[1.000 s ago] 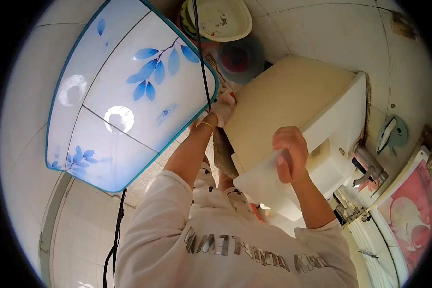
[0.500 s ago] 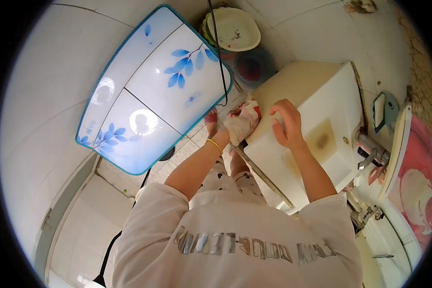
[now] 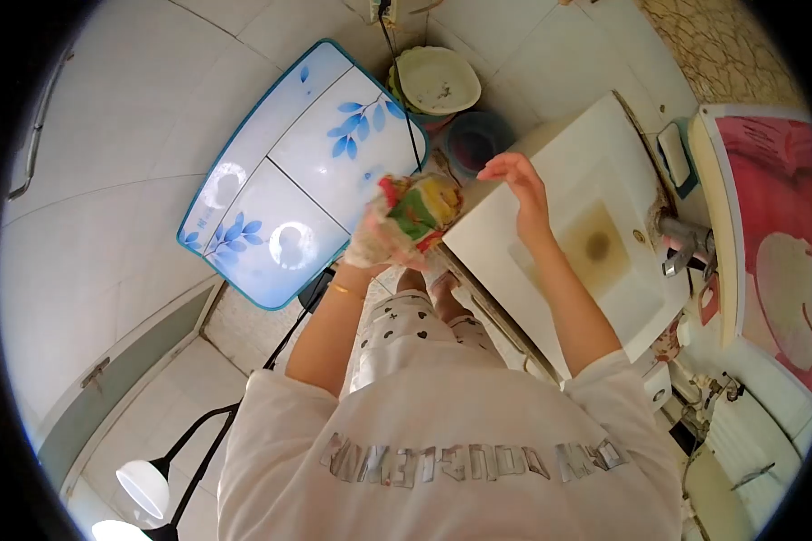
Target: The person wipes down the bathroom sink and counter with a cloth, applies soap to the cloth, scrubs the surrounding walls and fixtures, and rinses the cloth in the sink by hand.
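Observation:
A crumpled plastic bag (image 3: 424, 207) printed in red, green and yellow is gripped in my left hand (image 3: 374, 243), its outline slightly blurred. Some whitish plastic covers part of those fingers. The bag hangs between a white top with blue leaf print (image 3: 307, 144), like a washing machine's, and the white rectangular sink (image 3: 492, 230). My right hand (image 3: 521, 185) is raised over the sink's near-left part, fingers apart, with nothing visible in it.
Basins (image 3: 438, 79) and a dark bucket (image 3: 478, 140) stand in the far corner. A metal faucet (image 3: 686, 242) is at the sink's right, beside a pink patterned panel (image 3: 776, 234). Lamps on black arms (image 3: 144, 487) are at lower left. A black cord (image 3: 401, 81) hangs near the basins.
My left hand has lifted the bag from low beside the sink, and its coloured print now faces up. My right hand has shifted slightly up and left. The camera view has moved.

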